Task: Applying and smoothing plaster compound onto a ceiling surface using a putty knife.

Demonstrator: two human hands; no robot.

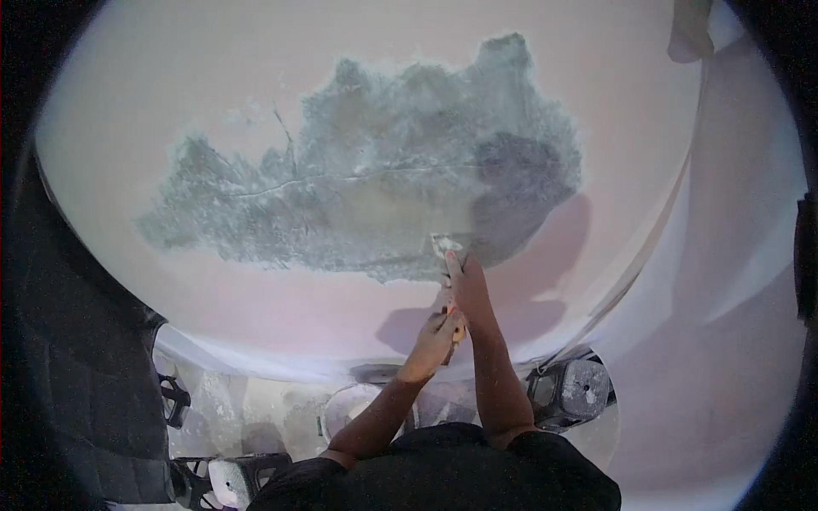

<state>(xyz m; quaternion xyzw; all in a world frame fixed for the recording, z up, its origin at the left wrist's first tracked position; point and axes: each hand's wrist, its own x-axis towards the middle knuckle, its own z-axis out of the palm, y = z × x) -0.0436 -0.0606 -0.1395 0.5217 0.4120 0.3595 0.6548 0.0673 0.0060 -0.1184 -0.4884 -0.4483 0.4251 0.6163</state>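
- Right hand (467, 281) stretched up along the tool, fingers laid flat behind the blade, apparently to press it against the surface.
- Left hand (439, 334) closed around the handle lower down, near the right wrist, seemingly to steady and steer.
- Small flat-bladed metal scraper with pale smeared blade (446, 247) held in both hands, edge touching the lower rim of the bare patch.
- Large irregular grey patch of exposed rough plaster (375, 183), crossed by thin cracks, spreading left and up from the blade.
- Smooth pinkish-white painted wall (153, 94) all around the patch.
- Round pale bucket (354, 407) on the floor below the forearms, within easy reach.
- Dark splattered stool (573, 390) standing to the right.
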